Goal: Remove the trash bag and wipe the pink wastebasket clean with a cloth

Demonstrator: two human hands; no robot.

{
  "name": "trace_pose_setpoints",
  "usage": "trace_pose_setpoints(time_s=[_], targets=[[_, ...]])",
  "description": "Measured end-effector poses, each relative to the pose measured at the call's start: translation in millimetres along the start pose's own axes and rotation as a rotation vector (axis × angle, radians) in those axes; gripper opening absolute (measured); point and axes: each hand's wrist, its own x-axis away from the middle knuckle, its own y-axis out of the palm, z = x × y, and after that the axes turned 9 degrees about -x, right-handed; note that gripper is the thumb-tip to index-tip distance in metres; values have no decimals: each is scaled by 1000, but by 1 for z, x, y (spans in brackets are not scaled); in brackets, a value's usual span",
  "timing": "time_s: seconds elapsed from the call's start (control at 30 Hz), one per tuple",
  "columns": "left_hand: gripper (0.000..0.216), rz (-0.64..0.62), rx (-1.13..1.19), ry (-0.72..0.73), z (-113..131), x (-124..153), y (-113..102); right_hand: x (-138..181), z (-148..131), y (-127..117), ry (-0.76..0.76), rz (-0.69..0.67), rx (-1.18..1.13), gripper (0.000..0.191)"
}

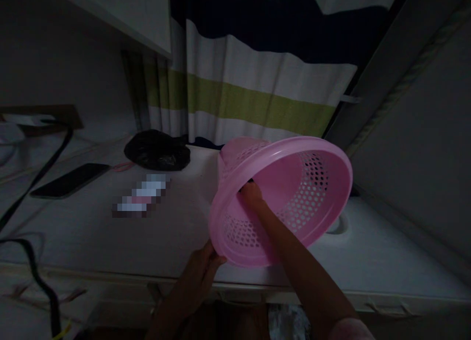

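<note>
A pink plastic wastebasket (279, 146) with holes in its walls lies tilted on the white desk, its mouth turned toward me and to the right. My left hand (202, 266) pinches the lower left of its rim, thumb on the near side. Reaching through the mouth, my right hand (252, 195) is closed inside the basket, close to its left inner wall. A small dark thing (247, 184) shows at its fingers, too dim to name. The basket's bottom is out of sight.
On the desk (172, 247) to the left lie a black plastic bag (158, 151), a dark phone (71, 179) and a blurred-out item (142, 197). A black cable (44, 168) hangs at far left. Behind is a striped curtain (257, 94); drawer handles (392, 309) line the front.
</note>
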Motion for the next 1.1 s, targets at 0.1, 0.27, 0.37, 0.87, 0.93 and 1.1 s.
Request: trace_pose_setpoints(time_s=[0.1, 0.27, 0.37, 0.87, 0.93, 1.1], targets=[[30, 4, -36, -8, -1, 2, 0, 6, -25, 0, 2, 18, -90, 32], [26, -8, -60, 18, -7, 1, 2, 27, -58, -10, -73, 48, -235, 31], [25, -47, -37, 68, -10, -1, 2, 47, -68, -17, -155, 100, -440, 26], [25, -97, 13, 101, -12, 0, 1, 50, -42, 1, -210, 19, -434, 32], [23, -104, 18, 96, -15, 2, 2, 45, -24, 1, -181, 30, -268, 33], [23, -70, -27, 63, -17, 6, 1, 23, 8, -14, -41, 24, 46, 36]])
